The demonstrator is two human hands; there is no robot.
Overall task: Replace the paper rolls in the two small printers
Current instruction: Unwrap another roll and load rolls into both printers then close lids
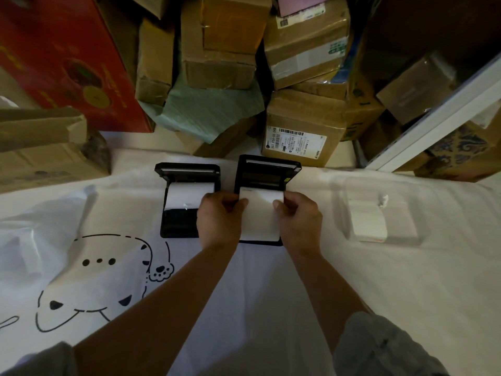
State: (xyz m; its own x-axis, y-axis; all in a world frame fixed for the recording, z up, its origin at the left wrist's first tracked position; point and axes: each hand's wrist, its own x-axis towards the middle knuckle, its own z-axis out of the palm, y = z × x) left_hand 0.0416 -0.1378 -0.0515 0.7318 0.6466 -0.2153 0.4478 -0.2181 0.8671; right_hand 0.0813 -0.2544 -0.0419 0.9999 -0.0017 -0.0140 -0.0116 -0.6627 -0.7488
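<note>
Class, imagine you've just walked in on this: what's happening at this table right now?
A person is reloading two small black printers, both with lids open, on a white cloth. The left hand and right hand each pinch a side of a white paper roll over the right printer. The left printer already has paper in its bay. A clear plastic pack of white paper lies to the right, and cardboard boxes are stacked behind.

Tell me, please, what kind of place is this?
Probably a storeroom or packing area: stacked brown cardboard boxes with shipping labels, a big red printed carton, and two small black printers on a white cloth-covered table.
</note>
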